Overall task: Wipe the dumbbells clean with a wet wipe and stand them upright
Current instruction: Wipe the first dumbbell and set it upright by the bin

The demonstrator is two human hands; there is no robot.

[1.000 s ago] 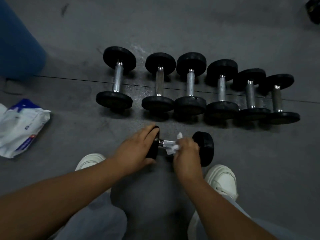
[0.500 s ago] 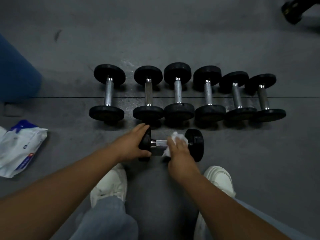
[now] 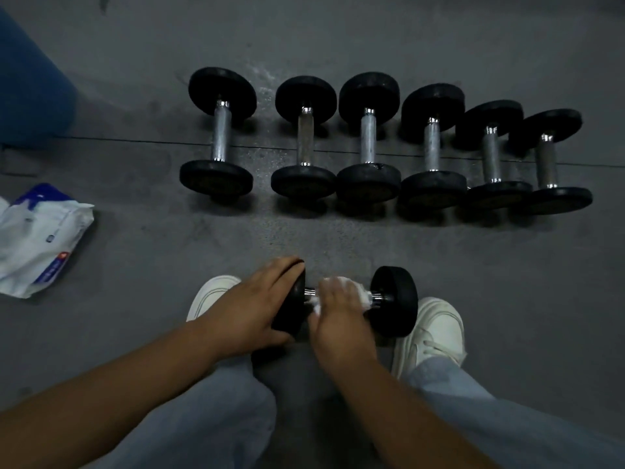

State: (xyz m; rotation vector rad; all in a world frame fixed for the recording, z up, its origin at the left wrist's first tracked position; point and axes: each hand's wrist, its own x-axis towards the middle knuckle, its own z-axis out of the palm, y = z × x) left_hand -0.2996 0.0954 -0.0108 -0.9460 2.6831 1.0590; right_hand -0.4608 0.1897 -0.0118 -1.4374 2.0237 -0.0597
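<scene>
Dumbbell [image 3: 395, 301], bar [image 3: 378, 297] seemingly hidden beneath wipe [image 3: 362, 295]

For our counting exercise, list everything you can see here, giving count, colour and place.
row dumbbells: six, black with silver handles, lying side by side on the far floor
near dumbbell: one, black, lying between the shoes
wet wipe: one, white, around the near dumbbell's handle
wipes pack: one, white and blue, floor at left
blue object: one, top left
floor: grey
shoes: two, white
trousers: light blue, bottom
left grip: holds the near dumbbell's left head
right grip: holds the wet wipe on the handle
</scene>
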